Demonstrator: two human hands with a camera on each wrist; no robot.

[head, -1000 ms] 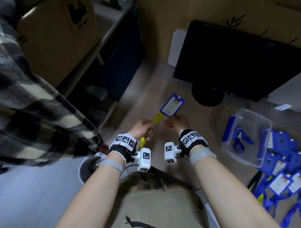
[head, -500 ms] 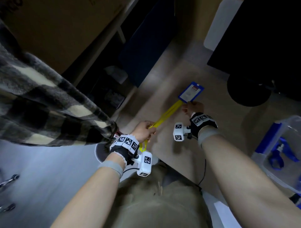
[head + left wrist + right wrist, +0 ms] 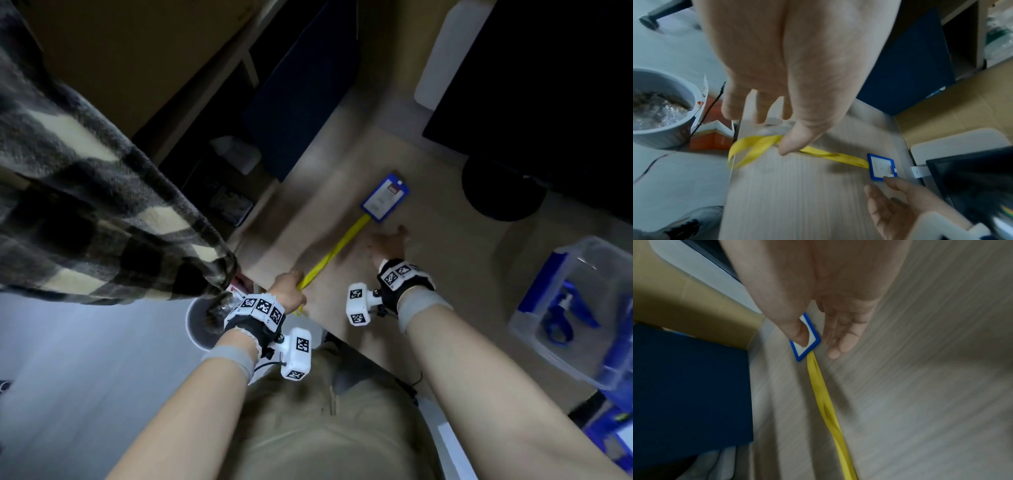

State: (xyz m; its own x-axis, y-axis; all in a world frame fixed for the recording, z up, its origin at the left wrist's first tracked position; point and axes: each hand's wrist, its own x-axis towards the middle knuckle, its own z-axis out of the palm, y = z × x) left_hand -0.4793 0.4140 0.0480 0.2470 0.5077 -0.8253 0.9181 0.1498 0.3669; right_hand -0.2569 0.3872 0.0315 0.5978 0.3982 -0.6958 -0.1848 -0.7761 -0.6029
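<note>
A blue badge holder (image 3: 385,198) with a white card lies flat on the light wooden table (image 3: 445,260). Its yellow lanyard (image 3: 337,251) runs straight from it toward the table's near-left edge. There my left hand (image 3: 287,291) pinches the lanyard (image 3: 830,155) between thumb and fingers, and a short loop hangs past the edge. My right hand (image 3: 388,243) is open just short of the badge holder (image 3: 881,168), fingers straight. In the right wrist view the thumb overlaps the badge holder (image 3: 800,352); whether it touches is unclear. The lanyard (image 3: 824,402) lies twisted.
A black monitor (image 3: 548,85) and its round base (image 3: 503,192) stand behind the badge. A clear plastic box (image 3: 534,318) with blue lanyards sits at the right, more blue badges (image 3: 616,428) beyond it. A grey bin (image 3: 202,325) is on the floor left; plaid cloth (image 3: 85,188) hangs above.
My left hand has drawn the lanyard back toward the near-left edge, stretching it straight. My right hand has let go near the badge and opened. My head has turned left.
</note>
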